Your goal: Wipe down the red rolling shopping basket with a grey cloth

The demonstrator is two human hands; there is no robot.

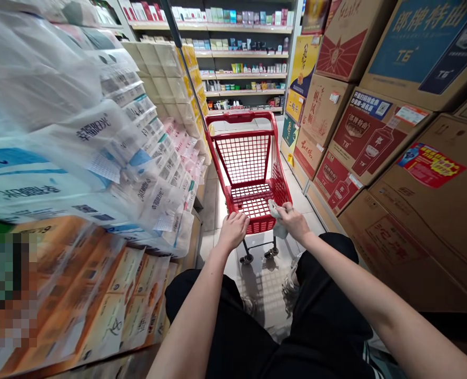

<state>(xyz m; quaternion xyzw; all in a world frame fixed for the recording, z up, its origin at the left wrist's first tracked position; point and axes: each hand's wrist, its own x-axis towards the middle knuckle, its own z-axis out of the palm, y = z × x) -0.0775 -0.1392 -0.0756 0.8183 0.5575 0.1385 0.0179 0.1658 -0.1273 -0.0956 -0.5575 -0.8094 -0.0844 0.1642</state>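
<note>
Head view: tissue packs (95, 126) and carton stacks (369, 139) flanked the red cart (251, 184) ahead of you. Your left hand (234, 230) grasped its near edge; your right hand (294, 222) clenched a pale cloth (280, 230). Mosaic blocks (4, 284) partly obscured the orange packages (110, 305).

left hand (234, 231): curled over red cart (250, 185) near rim | right hand (294, 221): grips pale cloth (280, 230) | cartons (346, 134): stacked alongside

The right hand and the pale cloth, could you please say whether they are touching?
Touching: the head view shows the right hand closed on the bunched pale cloth.
</note>
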